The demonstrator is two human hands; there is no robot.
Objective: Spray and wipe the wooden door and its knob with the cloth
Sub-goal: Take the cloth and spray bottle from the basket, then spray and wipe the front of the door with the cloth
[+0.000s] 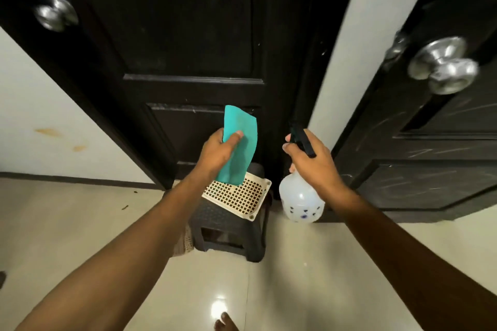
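Your left hand [219, 152] pinches the teal cloth [239, 142], its long axis upright before the dark wooden door [188, 35]. Your right hand [312, 158] grips the spray bottle [301, 203], nozzle pointing at the door, body hanging down.

Dim indoor shot, fisheye and a bit soft

Light's from overhead: one bright glare spot on the glossy floor [219, 306]. The dark door [188, 35] swallows detail, both metal knobs [56, 11] are smeared with motion blur, and straight edges bow hard toward the frame's sides. Forearms look shadowy.
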